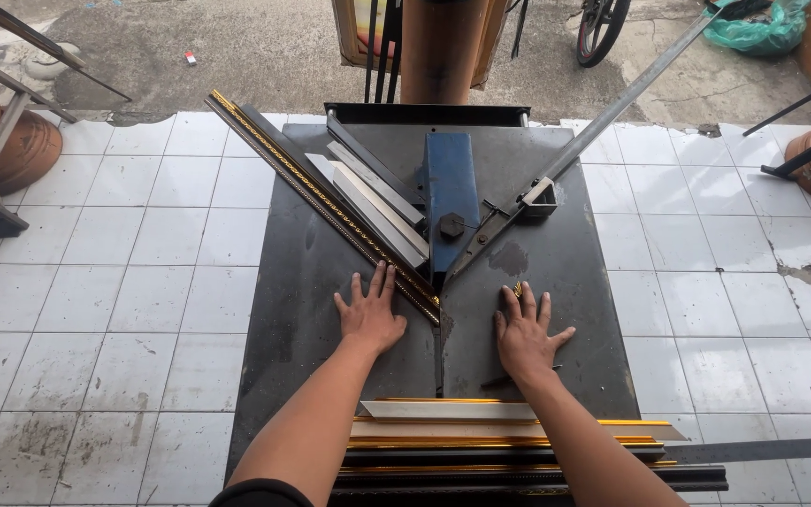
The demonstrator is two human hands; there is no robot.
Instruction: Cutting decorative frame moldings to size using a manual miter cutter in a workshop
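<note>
My left hand lies flat, fingers spread, on the dark metal table, its fingertips against a long black-and-gold frame moulding that runs diagonally from the back left down to the centre. My right hand also rests flat and open on the table, right of the centre slot, with a small gold piece at its fingertips. Neither hand holds anything. A blue cutter head with a black knob stands between the two angled fences.
Several cut moulding strips, gold, black and white, lie stacked at the table's near edge. A steel ruler sticks out right. A long metal arm angles to the back right. Clay pots flank the white tiled floor.
</note>
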